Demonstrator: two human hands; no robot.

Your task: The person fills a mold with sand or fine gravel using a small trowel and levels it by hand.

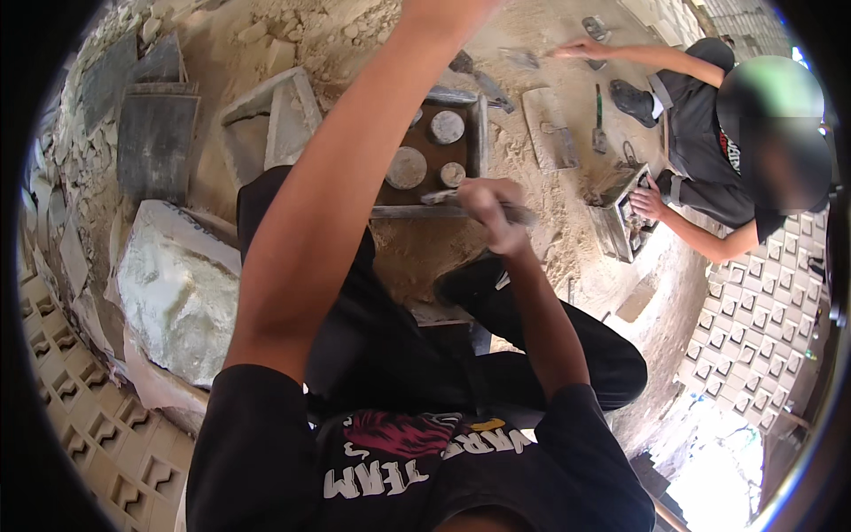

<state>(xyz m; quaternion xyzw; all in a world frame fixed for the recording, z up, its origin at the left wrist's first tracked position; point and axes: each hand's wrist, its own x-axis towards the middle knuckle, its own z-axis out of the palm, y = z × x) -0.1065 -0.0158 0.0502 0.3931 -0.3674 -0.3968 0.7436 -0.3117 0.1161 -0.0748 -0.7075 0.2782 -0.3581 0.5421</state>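
My right hand [496, 213] is closed round a slim, trowel-like metal tool [439, 197], blurred by motion. The tool's flat end lies over the near side of a rectangular frame [482, 133] packed with brown sand. Several pale round pieces stand in the sand, among them a large disc [406, 168], another large one [448, 127] and a small one [452, 174] close to the tool. My left arm reaches up across the frame's left part and hides it. At the top edge, my left hand [456, 7] is mostly cut off, its fingers out of sight.
At right a co-worker's hand [650, 199] rests on a filled box frame [612, 222]; the other reaches toward a flat trowel [520, 58]. A board [550, 129] lies between. Left are an empty-looking frame [301, 106], dark slabs [158, 142] and a big whitish block [177, 284].
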